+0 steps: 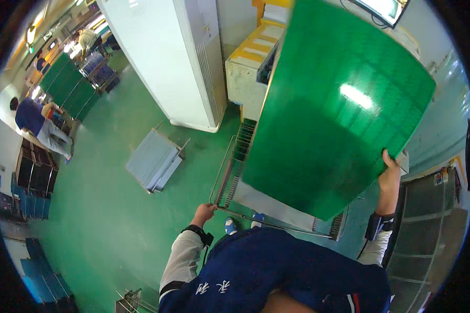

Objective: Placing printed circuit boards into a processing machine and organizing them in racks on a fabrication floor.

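While our right grip point(389, 176) pinches the right edge of the green panel point(334, 120), our left grip point(203, 214) curls around a corner of the slotted metal rack point(231, 188). The panel slants over that rack, partly hiding the yellow-striped box point(244, 78) behind. A tall white cabinet point(162, 57) and grey stack point(154, 159) stand ahead-left, co-worker point(30, 116) farther off.

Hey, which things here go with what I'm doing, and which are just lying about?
In use:
large glossy green rectangular panel, edge gripped by your right hand
slotted metal rack with a wire frame, its corner held by your left hand

Apparently just nearby:
pale grey ribbed stack on the floor
tall white boxy cabinet
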`<state>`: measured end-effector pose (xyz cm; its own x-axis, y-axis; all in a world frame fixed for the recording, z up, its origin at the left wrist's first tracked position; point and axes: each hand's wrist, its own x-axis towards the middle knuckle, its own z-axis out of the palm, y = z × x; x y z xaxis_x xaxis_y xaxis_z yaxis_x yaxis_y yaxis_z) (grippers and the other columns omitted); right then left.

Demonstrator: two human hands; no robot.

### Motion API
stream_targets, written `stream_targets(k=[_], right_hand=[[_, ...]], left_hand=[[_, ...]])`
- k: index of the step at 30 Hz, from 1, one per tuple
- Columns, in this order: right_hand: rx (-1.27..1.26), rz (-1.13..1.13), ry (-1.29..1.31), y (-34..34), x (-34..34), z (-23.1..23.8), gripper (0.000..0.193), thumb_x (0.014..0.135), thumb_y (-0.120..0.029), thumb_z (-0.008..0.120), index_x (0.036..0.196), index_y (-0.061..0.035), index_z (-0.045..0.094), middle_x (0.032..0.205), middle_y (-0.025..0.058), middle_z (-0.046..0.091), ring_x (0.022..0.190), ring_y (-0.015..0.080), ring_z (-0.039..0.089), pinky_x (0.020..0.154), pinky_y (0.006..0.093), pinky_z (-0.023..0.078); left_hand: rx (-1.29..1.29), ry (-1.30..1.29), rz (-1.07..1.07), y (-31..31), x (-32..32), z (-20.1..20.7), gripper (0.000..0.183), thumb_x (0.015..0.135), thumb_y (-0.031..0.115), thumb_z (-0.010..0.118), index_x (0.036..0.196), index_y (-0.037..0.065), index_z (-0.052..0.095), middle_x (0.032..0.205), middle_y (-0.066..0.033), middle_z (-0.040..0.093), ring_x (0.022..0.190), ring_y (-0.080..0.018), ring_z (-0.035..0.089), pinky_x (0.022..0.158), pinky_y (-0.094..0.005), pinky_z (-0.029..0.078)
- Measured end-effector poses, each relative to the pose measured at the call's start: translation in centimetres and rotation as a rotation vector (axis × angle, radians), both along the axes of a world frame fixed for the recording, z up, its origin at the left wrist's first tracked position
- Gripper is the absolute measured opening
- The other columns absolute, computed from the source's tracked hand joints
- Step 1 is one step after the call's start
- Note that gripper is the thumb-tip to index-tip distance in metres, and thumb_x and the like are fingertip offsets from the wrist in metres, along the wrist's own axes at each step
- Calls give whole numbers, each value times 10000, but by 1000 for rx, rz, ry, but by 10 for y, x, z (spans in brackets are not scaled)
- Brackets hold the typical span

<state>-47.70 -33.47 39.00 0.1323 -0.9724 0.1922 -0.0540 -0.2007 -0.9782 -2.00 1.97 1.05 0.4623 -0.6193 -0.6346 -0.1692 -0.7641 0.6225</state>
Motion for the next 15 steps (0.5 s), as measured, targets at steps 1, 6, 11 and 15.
stream_targets(k=[1, 6, 11, 15], right_hand=[[107, 2, -233, -3, 7, -2, 358, 863, -184, 587, 1181, -32, 518, 1140, 77, 564, 1009, 220, 542, 881, 370, 425], [355, 223, -863, -29, 28, -23, 378, 877, -176, 559, 1226, -56, 476, 1214, 77, 529, 1119, 261, 486, 966, 438, 366], [457, 254, -887, -48, 55, -59, 317, 839, -83, 593, 1141, -57, 500, 1119, 78, 549, 1047, 268, 508, 905, 407, 412], [612, 127, -949, -77, 59, -111, 217, 833, -58, 593, 1034, -57, 511, 1033, 83, 552, 965, 253, 525, 815, 377, 461]], left_hand=[[15, -26, -8, 4, 3, -9, 390, 813, 388, 567, 861, 13, 661, 678, -142, 637, 630, -256, 636, 616, -376, 489], [91, 32, 24, 2, 2, -1, 383, 810, 378, 582, 870, 9, 666, 657, -126, 629, 604, -223, 621, 591, -353, 477], [26, 81, 96, 9, 6, -12, 360, 814, 340, 610, 907, -5, 661, 618, -86, 609, 549, -180, 583, 533, -322, 455], [83, 169, 160, -2, 4, 0, 329, 825, 318, 625, 921, 5, 658, 574, -46, 576, 460, -123, 519, 428, -282, 402]])
